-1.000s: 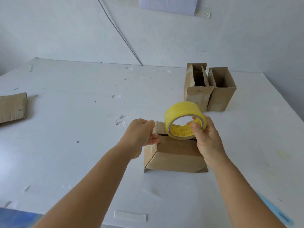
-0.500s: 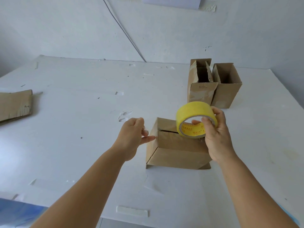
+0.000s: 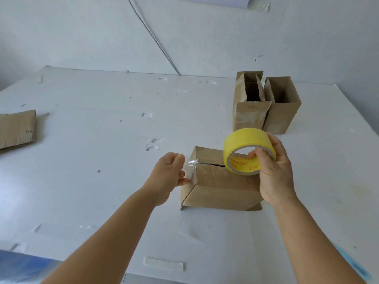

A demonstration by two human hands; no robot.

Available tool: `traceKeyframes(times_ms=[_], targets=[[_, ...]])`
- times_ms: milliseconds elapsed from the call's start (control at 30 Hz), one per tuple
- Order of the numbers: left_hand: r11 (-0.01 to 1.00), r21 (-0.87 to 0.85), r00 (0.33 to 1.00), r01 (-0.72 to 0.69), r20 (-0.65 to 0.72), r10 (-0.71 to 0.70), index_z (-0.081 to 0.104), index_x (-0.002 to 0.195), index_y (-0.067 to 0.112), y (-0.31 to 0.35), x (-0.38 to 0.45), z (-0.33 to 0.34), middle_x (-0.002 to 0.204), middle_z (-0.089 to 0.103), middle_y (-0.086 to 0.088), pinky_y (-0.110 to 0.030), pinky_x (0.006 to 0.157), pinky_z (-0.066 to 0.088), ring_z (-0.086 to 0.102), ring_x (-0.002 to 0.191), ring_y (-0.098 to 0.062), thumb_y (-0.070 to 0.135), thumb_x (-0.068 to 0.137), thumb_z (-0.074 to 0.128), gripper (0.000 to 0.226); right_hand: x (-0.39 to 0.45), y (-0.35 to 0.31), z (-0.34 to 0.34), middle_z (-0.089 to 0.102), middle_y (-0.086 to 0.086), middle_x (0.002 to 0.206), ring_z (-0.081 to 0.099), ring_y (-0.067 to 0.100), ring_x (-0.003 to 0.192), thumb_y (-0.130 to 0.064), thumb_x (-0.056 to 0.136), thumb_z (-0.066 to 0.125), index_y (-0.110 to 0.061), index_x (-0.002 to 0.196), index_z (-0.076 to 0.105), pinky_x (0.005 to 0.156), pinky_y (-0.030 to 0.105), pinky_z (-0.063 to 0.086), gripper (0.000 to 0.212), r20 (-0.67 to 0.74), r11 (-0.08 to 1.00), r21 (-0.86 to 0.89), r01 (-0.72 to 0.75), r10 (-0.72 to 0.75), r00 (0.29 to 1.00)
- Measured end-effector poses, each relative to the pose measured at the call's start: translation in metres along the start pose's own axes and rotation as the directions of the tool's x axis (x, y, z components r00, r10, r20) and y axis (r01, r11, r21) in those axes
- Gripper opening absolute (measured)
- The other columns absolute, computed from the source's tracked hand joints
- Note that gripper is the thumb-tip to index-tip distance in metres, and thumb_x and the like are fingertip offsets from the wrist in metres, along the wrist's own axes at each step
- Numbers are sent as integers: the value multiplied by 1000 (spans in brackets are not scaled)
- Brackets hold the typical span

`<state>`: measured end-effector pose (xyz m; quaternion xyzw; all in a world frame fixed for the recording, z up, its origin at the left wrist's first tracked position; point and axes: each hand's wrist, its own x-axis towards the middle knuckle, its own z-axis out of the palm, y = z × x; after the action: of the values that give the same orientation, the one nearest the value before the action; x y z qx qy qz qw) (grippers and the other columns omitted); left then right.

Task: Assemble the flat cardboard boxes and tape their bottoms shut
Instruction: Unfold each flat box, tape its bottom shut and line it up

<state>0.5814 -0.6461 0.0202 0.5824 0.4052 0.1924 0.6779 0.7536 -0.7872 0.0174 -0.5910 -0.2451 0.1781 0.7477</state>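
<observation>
Tape (image 3: 192, 165) is pinned against the upturned box (image 3: 221, 187) end by left-hand fingers (image 3: 182, 181), while the yellow roll (image 3: 246, 149) is clamped by right-hand fingers (image 3: 254, 154) above the bottom seam (image 3: 211, 164) for sealing.

Bright, even daylight; soft faint shadows, sharp focus, wide-angle bending at edges

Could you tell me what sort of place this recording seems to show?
Probably a simple packing workspace: a bare white table against plain walls, two assembled cardboard boxes standing open, flat cardboard waiting at the left edge, and a yellow tape roll in use.
</observation>
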Motion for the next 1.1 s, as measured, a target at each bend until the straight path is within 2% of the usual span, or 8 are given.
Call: traceKeyframes(times_ms=[200, 333, 467, 533, 633, 800, 900, 1100], targets=[[958, 285, 997, -5, -77, 28, 46, 110, 11, -14, 5, 12, 79, 55, -2, -33, 72, 49, 52, 63, -13, 29, 97, 45, 22, -2, 2, 2, 59, -3, 93, 57, 9, 82, -30, 66, 74, -42, 105, 65, 68, 15, 49, 42, 10, 999, 53, -8, 8, 1000], [821, 565, 977, -89, -111, 182, 35, 130, 18, -23, 5, -1, 120, 43, -4, -28, 84, 40, 53, 94, -15, 26, 97, 46, 35, -2, -1, 7, 61, -14, 94, 57, 8, 87, -18, 74, 73, -42, 107, 64, 69, 16, 50, 42, 5, 999, 39, -4, 3, 1000], [753, 452, 878, -477, 265, 398, 24, 147, 26, -9, -6, -7, 154, 16, 12, -22, 113, 23, 18, 140, 1, 41, 90, 57, 67, -4, -3, 9, 65, -20, 90, 60, 2, 87, -14, 74, 74, -41, 109, 62, 75, 19, 50, 46, 14, 1000, 24, 4, -5, 1000], [536, 637, 830, -554, 475, 293, 0, 151, 29, 5, -7, 3, 157, -5, 16, -25, 117, 4, -8, 143, 0, 68, 65, 66, 115, -5, -4, 9, 65, -18, 91, 60, 1, 87, -15, 72, 76, -44, 109, 61, 74, 17, 50, 49, 29, 1000, -12, 4, -4, 1000], [239, 788, 819, -568, 513, 257, -7, 151, 25, 18, 1, 15, 155, 6, 10, -30, 117, 4, -3, 142, -8, 59, 63, 74, 125, -6, -9, 7, 61, -14, 95, 59, -1, 87, -27, 69, 73, -51, 111, 58, 72, 14, 49, 50, 66, 997, -71, -20, 25, 998], [289, 759, 809, -583, 513, 287, 0, 151, 22, 20, 3, 12, 150, 18, 10, -27, 114, 15, 7, 135, -9, 50, 64, 78, 120, -1, -21, -2, 64, -18, 88, 60, 1, 82, -59, 54, 80, -29, 117, 56, 75, 18, 49, 73, 226, 997, -37, -62, 69, 972], [298, 738, 794, -605, 529, 300, 1, 151, 25, 22, 1, 12, 148, 19, 12, -25, 112, 18, 8, 134, -7, 46, 64, 79, 119, 5, -30, -5, 64, -16, 88, 59, 1, 80, -80, 55, 64, -23, 116, 58, 77, 24, 49, 85, 287, 995, -17, -102, 103, 952], [271, 744, 789, -611, 546, 280, 1, 151, 28, 22, 1, 4, 146, 19, 15, -21, 108, 18, 9, 133, -7, 46, 65, 78, 117, 13, -49, -18, 68, -11, 67, 62, 5, 65, -34, 88, 59, -25, 75, 74, 62, 27, 46, 22, 66, 978, -100, -185, 192, 979]])
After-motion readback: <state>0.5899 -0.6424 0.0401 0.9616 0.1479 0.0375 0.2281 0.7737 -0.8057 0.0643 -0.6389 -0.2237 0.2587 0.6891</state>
